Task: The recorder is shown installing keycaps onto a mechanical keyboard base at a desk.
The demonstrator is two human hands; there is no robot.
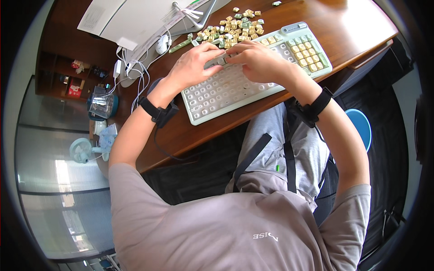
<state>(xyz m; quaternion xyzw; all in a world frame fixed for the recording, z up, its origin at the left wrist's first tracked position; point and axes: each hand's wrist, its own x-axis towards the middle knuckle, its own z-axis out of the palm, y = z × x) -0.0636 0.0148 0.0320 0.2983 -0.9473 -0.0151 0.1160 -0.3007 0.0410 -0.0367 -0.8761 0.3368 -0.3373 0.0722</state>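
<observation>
A pale green keyboard [212, 118] lies on the desk, tilted up to the right. Across its main area the caps are off and pale switches show; the number pad at its right end bears yellow and green keycaps [306, 55]. My left hand [195, 62] is over the keyboard's far edge, fingers stretched out and thumb apart. Opposite it, my right hand [261, 62] reaches over the upper rows with bent, parted fingers. The fingertips of both hands nearly meet at the top row; any small cap between them is hidden. Behind them lies a heap of loose keycaps [235, 30].
A long green keycap [181, 45] lies left of the heap. Farther left are a white mouse [162, 44], tangled white cables [138, 67] and a monitor stand [199, 22]. A small fan [81, 150] stands left of the desk, a blue bin [359, 128] at the right.
</observation>
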